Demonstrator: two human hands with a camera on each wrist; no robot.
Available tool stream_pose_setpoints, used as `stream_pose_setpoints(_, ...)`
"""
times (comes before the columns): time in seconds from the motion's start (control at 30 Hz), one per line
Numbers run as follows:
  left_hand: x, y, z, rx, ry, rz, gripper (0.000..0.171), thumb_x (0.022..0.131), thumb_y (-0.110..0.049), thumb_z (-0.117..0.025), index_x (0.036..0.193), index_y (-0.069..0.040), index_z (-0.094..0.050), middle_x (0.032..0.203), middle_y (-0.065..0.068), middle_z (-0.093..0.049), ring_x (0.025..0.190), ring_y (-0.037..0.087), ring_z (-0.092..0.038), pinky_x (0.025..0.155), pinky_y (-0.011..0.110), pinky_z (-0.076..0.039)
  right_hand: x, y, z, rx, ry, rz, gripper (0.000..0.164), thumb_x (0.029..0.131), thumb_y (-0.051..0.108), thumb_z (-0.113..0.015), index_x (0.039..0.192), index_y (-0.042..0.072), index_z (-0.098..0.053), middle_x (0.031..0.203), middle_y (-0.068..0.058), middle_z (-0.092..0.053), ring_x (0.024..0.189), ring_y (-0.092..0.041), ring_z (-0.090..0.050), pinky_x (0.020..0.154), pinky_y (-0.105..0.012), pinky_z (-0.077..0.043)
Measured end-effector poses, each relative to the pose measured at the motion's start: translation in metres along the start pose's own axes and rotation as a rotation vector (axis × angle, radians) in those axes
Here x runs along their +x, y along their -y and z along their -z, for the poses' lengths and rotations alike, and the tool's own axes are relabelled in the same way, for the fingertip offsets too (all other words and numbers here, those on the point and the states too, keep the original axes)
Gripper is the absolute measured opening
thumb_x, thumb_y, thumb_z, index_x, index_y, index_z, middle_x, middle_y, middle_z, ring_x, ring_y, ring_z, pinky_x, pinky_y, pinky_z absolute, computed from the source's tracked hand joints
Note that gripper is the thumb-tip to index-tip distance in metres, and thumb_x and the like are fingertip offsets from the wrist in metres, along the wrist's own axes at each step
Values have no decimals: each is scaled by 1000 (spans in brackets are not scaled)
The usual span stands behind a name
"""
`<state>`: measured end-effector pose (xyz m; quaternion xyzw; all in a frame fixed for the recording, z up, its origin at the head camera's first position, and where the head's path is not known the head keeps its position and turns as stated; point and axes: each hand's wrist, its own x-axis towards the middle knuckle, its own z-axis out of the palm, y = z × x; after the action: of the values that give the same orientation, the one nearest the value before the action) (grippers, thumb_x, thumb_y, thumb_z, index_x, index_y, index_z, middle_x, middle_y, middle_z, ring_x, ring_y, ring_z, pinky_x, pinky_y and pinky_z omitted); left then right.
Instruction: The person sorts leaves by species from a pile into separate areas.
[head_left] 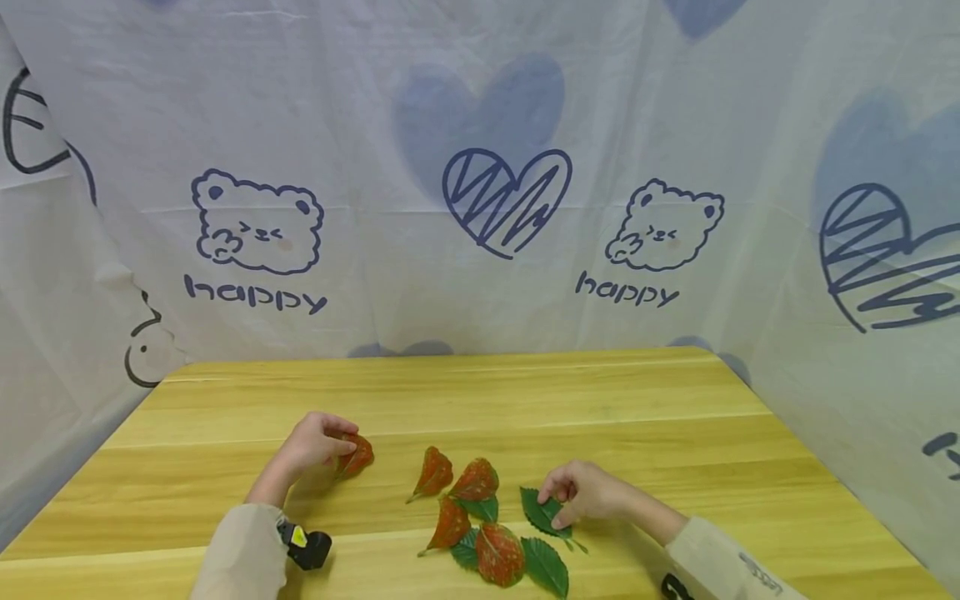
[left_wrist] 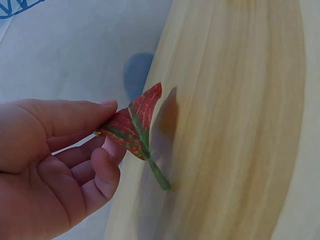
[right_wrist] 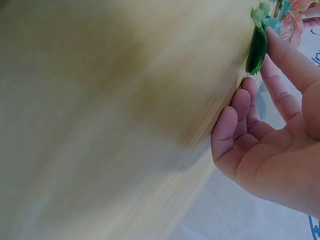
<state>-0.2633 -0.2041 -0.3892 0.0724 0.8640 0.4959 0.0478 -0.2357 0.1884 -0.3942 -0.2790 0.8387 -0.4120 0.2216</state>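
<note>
Head view: we are seeing the left hand [head_left: 317, 446] pinching a red, gold-veined, artificial-looking leaf [head_left: 362, 457] at the left of the yellow wood-grain surface [head_left: 450, 396]; the right hand [head_left: 588, 493] is gripping a dark green, serrated, oval leaf [head_left: 536, 510] beside a loose red-and-green leaf cluster [head_left: 500, 554].

Left wrist view: we are noting fingers grasping the red leaf's edge; we are advising light pressure, against creasing.

Right wrist view: thumb and finger are meeting the green leaf near the surface; we are recommending edge contact, avoiding neighbours.

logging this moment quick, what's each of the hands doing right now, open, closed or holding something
Left hand: closed, pinching a red leaf.
Right hand: touching a green leaf; whether it grips cannot be told.
</note>
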Motion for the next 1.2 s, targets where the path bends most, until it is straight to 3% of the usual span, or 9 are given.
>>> stream_pose_setpoints(0.17,6,13,2,-43,50,-71,27,79,-5,-66,101,10,-60,80,9,-62,58,14,-50,45,26,-42,0,1,0,7,3,-2,20,71,-7,-70,90,-3,-63,71,-2,-45,63,-14,-35,53,-22,-30)
stream_pose_setpoints(0.4,-1,-4,-4,21,-10,20,29,81,2,-60,106,15,-55,85,14,-62,58,15,-50,47,27,-42,0,0,0,23,8,1,20,71,-6,-70,90,-4,-63,70,-1,-45,62,-12,-35,52,-21,-30)
stream_pose_setpoints(0.57,-2,-3,-5,41,-21,8,30,81,0,-60,107,15,-54,89,20,-62,56,15,-51,48,28,-44,0,-1,0,20,6,1,20,71,-6,-70,90,-3,-63,70,-2,-44,62,-13,-35,52,-21,-30)
stream_pose_setpoints(0.67,-2,-2,-4,34,-36,15,33,81,-3,-62,110,13,-55,96,24,-59,63,18,-55,52,30,-47,-1,-1,0,9,3,4,20,71,-6,-70,90,-3,-63,70,-2,-45,62,-13,-35,52,-21,-30)
stream_pose_setpoints(0.87,-5,-6,0,126,-147,22,33,82,-10,-63,109,8,-58,109,27,-54,89,33,-55,71,39,-48,-1,-1,1,3,5,21,21,71,-6,-70,90,-4,-63,70,-2,-45,61,-11,-35,50,-20,-29)
stream_pose_setpoints(1.03,-3,-7,0,142,-241,12,26,82,-9,-62,103,7,-61,100,20,-60,85,29,-57,70,37,-48,0,-1,0,1,3,21,21,70,-7,-70,90,-4,-63,69,-2,-45,60,-12,-35,50,-20,-29)
stream_pose_setpoints(1.2,-4,-14,-2,145,-274,-32,22,83,-6,-61,100,7,-62,91,16,-63,81,27,-59,68,36,-49,-1,-1,0,1,6,34,21,70,-6,-70,90,-4,-63,69,-1,-45,60,-11,-35,50,-19,-29)
